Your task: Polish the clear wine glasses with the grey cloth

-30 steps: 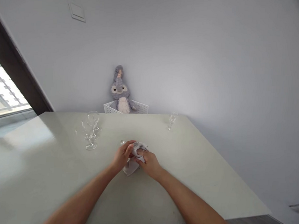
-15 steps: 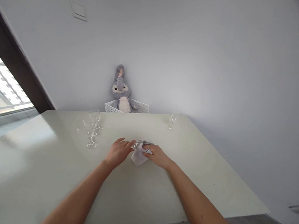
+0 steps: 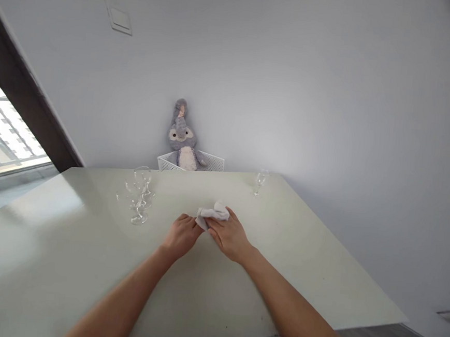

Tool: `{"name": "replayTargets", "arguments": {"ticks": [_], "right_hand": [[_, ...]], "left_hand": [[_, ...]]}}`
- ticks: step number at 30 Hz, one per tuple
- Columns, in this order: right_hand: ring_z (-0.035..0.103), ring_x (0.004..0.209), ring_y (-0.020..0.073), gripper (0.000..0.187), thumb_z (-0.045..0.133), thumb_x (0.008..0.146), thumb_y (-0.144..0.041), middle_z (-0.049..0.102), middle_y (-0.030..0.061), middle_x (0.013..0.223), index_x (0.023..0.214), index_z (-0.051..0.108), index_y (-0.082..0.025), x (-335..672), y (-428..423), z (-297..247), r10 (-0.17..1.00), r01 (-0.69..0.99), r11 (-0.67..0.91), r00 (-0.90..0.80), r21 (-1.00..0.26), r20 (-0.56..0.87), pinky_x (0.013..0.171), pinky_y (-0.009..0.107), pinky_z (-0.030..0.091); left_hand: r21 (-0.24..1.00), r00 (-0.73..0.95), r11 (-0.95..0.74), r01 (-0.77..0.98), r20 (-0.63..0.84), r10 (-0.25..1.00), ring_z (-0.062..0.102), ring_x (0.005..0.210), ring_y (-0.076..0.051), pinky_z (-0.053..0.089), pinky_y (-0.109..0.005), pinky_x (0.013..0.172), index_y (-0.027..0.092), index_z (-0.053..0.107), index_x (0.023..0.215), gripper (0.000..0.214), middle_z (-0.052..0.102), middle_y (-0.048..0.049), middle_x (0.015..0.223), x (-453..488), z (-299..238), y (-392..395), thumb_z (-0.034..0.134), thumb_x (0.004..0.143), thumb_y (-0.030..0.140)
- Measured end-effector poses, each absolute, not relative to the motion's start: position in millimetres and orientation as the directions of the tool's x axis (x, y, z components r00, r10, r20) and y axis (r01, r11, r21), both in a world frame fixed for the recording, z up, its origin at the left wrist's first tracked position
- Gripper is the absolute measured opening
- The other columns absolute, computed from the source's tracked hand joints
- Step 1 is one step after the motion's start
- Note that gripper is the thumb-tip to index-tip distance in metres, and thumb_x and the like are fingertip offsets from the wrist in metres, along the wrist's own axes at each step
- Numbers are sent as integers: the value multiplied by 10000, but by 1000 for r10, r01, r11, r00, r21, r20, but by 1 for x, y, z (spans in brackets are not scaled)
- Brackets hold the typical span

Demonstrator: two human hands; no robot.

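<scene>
A small crumpled white cloth lies on the pale table, between my two hands at the table's middle. My left hand is curled, its fingertips closed on the cloth's left edge. From the right, my right hand reaches over the cloth with its fingers on top and its thumb underneath, gripping it. Whether anything is wrapped inside the cloth is hidden. A cluster of clear stemmed glasses stands a short way left of my left hand.
A single small clear glass stands near the table's far right edge. Behind the table a grey plush toy sits in a white perforated basket against the wall. A window is at the left.
The cloth, held up and bunched between both hands a second ago, has come down onto the table and moved slightly away from me. My left hand opened briefly, then curled onto the cloth again.
</scene>
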State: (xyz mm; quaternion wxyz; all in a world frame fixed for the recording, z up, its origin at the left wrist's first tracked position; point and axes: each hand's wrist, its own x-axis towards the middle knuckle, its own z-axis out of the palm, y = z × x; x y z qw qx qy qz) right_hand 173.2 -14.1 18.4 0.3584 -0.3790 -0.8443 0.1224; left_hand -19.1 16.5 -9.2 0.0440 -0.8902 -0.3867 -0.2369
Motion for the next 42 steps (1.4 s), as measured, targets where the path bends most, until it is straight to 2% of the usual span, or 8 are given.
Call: {"name": "replayTargets", "arguments": {"ticks": [6, 9, 13, 18, 24, 31, 37, 42], "right_hand": [[588, 737, 205, 364, 494, 780, -494, 648, 52, 755, 757, 635, -160, 190, 8, 8, 995, -28, 78, -63, -997, 79, 700, 349, 438], [586, 711, 194, 403, 557, 701, -563, 640, 39, 750, 784, 607, -171, 173, 10, 0, 993, -468, -81, 42, -880, -114, 642, 323, 451], [566, 907, 203, 469, 479, 737, -613, 626, 50, 969, 977, 573, -221, 136, -7, -6, 999, -630, 14, 37, -777, -12, 698, 317, 467], [544, 956, 157, 386, 554, 771, -458, 577, 28, 1080, 1105, 484, -277, 121, -23, -8, 985, -537, 134, -19, -833, 171, 786, 287, 448], [552, 789, 162, 350, 633, 705, -384, 606, 41, 884, 970, 538, -175, 137, -12, -13, 988, -381, 153, 88, -912, 129, 708, 286, 439], [479, 570, 126, 237, 549, 755, -398, 549, -5, 632, 786, 568, -164, 142, -13, -14, 984, 105, 130, -134, -986, 115, 513, 236, 356], [559, 863, 243, 310, 453, 806, -243, 617, 135, 987, 1094, 520, -149, 150, -19, -12, 876, 725, 441, -220, -530, 428, 706, 350, 405], [462, 1098, 285, 440, 435, 794, -163, 505, 115, 1249, 1232, 464, -192, 149, -26, -6, 617, 669, 731, -562, -137, 550, 925, 476, 298]], "left_hand": [[122, 557, -718, 685, 547, 625, 532, 628, -167, 368, -307, 676, 213, 532, 1152, 329, 563, -48, 659, -7, -16, 9, 404, 868, 320], [204, 407, -607, 768, 577, 709, 538, 632, -177, 378, -319, 679, 180, 481, 1211, 378, 573, -58, 691, -2, -23, 10, 394, 871, 321], [295, 230, -455, 840, 565, 792, 541, 708, -182, 395, -327, 701, 164, 367, 1294, 421, 563, -95, 874, 11, -26, 3, 333, 879, 232], [383, 204, -475, 792, 568, 798, 504, 873, -222, 431, -366, 738, 159, 307, 1317, 489, 484, -132, 1016, 28, -21, -16, 340, 829, 145], [553, 279, -558, 619, 510, 814, 497, 941, -224, 399, -423, 852, 219, 492, 1190, 362, 546, -95, 1023, 21, -5, -13, 380, 845, 220], [993, 213, -97, -64, 109, 971, 528, 1046, -252, 432, -397, 846, 187, 342, 1265, 604, 548, -148, 1171, 5, 4, 3, 583, 751, 394], [961, 71, 11, -276, 9, 997, 579, 967, -199, 462, -333, 808, 199, 413, 1134, 560, 590, -114, 1100, 8, 11, 0, 676, 668, 360], [913, -77, 45, -405, -83, 994, 624, 776, -149, 477, -245, 633, 224, 431, 1055, 510, 631, -46, 955, -4, 19, 8, 692, 644, 372]]}}
